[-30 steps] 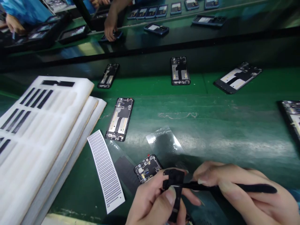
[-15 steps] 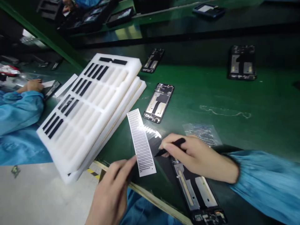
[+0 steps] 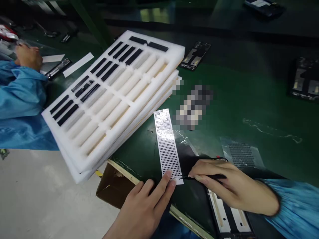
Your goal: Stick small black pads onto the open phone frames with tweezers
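A white sheet with rows of small black dots (image 3: 166,142) lies slantwise on the green bench. The fingertips of my left hand (image 3: 146,210), stretched out, press on its near end. My right hand (image 3: 231,184) pinches black tweezers (image 3: 185,177), whose tips reach the sheet's lower right corner beside my left fingers. Partly under my right hand lies an open phone body (image 3: 216,205) with pale metal plates and a dark middle strip. Just beyond that hand is a clear film with a black grid of small pieces (image 3: 241,155).
Stacked white foam trays (image 3: 119,96) with black strips in some slots overhang the bench edge at left. More open phone bodies (image 3: 195,55) lie farther back, one pixelated. A cardboard box (image 3: 113,186) stands below the edge. At far left is a co-worker's hand (image 3: 28,56).
My left hand has come forward onto the sheet's near end. The tweezers in my right hand have moved down to the sheet's corner. The whole view has shifted.
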`<state>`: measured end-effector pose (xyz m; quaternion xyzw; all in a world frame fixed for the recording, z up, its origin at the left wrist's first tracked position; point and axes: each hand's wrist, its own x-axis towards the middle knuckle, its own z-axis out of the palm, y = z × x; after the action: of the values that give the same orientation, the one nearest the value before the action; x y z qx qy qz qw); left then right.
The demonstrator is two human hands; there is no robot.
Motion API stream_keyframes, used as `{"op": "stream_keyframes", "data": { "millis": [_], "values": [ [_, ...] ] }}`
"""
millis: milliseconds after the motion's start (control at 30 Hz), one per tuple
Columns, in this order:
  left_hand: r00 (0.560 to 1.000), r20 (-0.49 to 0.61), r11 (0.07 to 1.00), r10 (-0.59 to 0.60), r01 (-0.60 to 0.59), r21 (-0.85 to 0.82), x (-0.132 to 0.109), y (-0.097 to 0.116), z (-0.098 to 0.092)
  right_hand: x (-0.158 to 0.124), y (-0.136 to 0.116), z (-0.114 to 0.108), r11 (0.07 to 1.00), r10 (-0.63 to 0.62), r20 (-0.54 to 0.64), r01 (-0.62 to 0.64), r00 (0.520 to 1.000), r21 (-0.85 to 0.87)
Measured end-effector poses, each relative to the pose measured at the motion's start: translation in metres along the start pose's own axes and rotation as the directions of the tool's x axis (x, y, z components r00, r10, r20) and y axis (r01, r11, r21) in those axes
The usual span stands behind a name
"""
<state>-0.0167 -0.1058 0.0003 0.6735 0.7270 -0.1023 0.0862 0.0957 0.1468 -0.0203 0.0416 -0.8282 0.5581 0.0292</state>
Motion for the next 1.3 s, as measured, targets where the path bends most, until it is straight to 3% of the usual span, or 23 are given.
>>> {"op": "stream_keyframes", "data": {
  "millis": [633,900,1033,1100,1167,1200,1233,1300],
  "values": [
    [0.999,0.014,0.999,0.037,-0.037,0.002,0.004,0.001,0.000,0.001,0.001,-0.003,1.000,0.001,0.053,-0.002,0.999,0.020],
    [0.998,-0.026,0.996,0.063,-0.065,-0.060,0.002,0.001,0.010,0.000,0.006,-0.003,1.000,-0.006,0.059,0.004,0.998,0.031],
    [0.999,-0.034,0.998,0.029,-0.031,-0.059,0.001,0.001,0.015,-0.003,0.009,0.004,0.998,-0.021,0.011,0.020,1.000,0.067],
    [0.991,-0.134,0.992,-0.018,0.001,-0.122,-0.001,0.002,0.016,-0.008,0.009,0.003,0.991,0.022,-0.067,-0.013,0.998,0.132],
    [0.954,-0.251,0.927,-0.164,0.062,-0.369,-0.003,0.007,0.015,-0.016,0.008,-0.004,0.980,0.090,-0.178,-0.056,0.980,0.189],
    [0.923,-0.253,0.833,-0.289,0.113,-0.541,-0.003,0.010,0.013,-0.021,0.008,-0.009,0.979,0.121,-0.240,-0.076,0.963,0.190],
    [0.885,-0.192,0.687,-0.425,0.178,-0.704,-0.002,0.013,0.008,-0.027,0.008,-0.014,0.981,0.144,-0.302,-0.096,0.942,0.168],
    [0.794,0.073,0.311,-0.604,0.319,-0.896,0.003,0.021,-0.004,-0.038,0.010,-0.024,0.985,0.171,-0.410,-0.150,0.896,0.083]
  ]
}}
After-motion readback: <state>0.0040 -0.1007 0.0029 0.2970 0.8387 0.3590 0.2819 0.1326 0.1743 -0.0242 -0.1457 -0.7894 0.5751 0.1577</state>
